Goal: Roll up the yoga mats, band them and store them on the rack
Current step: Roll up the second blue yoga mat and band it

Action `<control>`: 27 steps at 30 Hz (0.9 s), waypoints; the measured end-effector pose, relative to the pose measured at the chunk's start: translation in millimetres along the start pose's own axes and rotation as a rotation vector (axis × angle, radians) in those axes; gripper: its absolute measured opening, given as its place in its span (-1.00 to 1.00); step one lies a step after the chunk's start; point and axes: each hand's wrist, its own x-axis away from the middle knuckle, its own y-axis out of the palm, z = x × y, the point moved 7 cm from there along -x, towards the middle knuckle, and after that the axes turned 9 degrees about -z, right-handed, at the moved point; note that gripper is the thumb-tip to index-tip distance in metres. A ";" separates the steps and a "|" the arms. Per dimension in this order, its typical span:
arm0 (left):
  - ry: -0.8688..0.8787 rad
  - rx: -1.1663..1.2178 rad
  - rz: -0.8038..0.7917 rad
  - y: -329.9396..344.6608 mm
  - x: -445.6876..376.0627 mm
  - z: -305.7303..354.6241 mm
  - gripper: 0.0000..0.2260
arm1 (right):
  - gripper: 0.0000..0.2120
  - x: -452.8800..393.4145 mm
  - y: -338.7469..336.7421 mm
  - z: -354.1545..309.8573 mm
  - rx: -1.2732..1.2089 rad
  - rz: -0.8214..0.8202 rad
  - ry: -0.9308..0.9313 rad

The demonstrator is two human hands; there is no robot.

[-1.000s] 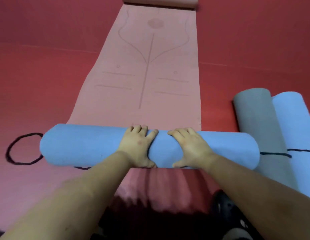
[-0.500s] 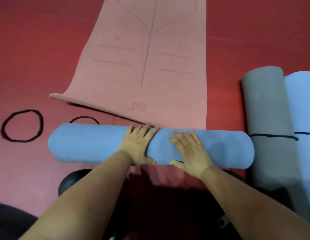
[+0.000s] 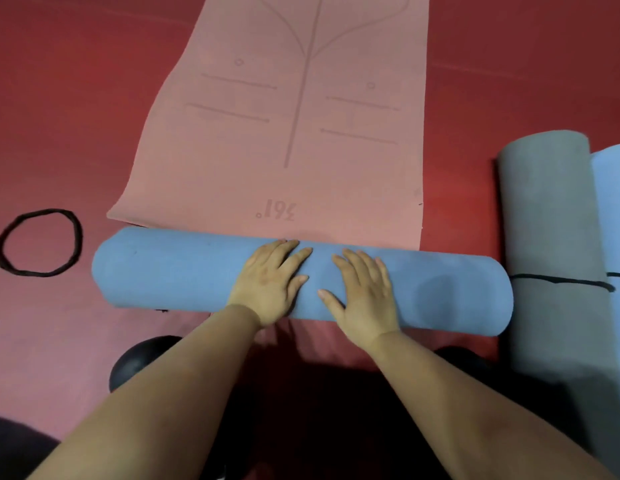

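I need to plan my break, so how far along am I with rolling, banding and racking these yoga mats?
Done: the grey roll and the pale blue roll on your right each wear a black band. In hand: your left hand and right hand press flat on the blue roll, not yet banded; a loose black band lies to its left. Left: the pink mat is still unrolled, and no rack is in view.

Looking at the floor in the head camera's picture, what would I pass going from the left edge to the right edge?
Black band → blue rolled mat with the left hand and then the right hand pressed flat on it → grey rolled mat → light blue rolled mat.
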 end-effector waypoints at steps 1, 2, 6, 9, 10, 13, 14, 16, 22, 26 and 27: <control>-0.016 -0.017 -0.019 -2.0 -8.0 -2.8 -0.55 | -0.42 -3.1 5.2 0.5 0.028 -0.027 0.015; -0.037 -0.041 -0.019 -4.5 -14.5 -4.5 -0.55 | -0.39 -10.7 6.3 2.1 0.052 -0.048 0.013; -0.087 -0.037 0.071 -1.4 -9.9 6.1 -0.56 | -0.39 -58.8 -5.7 13.9 0.053 -0.230 -0.004; -0.076 -0.039 0.012 5.7 -10.3 11.6 -0.50 | -0.46 -73.4 -9.6 16.2 -0.006 -0.158 0.059; -0.090 -0.040 -0.015 5.4 -18.2 6.8 -0.49 | -0.52 -69.0 -17.1 12.5 -0.035 -0.021 0.084; -0.091 -0.028 -0.076 -2.0 -44.1 -6.3 -0.47 | -0.59 -47.8 -9.3 3.1 -0.051 0.135 0.066; -0.084 -0.033 -0.089 -3.8 -51.0 -8.8 -0.46 | -0.56 -44.8 -3.2 2.6 -0.035 0.119 0.057; -0.098 -0.053 -0.080 -4.2 -58.5 -10.6 -0.47 | -0.52 -52.9 -2.6 4.5 -0.037 0.076 0.023; -0.356 0.021 -0.071 -12.3 -45.1 -21.3 -0.39 | -0.53 -110.5 -9.5 20.7 -0.139 -0.196 0.095; -0.333 0.047 -0.166 -14.8 -63.6 -33.2 -0.43 | -0.47 -83.6 -14.1 8.1 -0.140 0.025 0.078; -0.334 0.052 -0.187 -16.4 -70.5 -35.5 -0.43 | -0.46 -79.6 -12.8 5.6 -0.114 0.024 0.074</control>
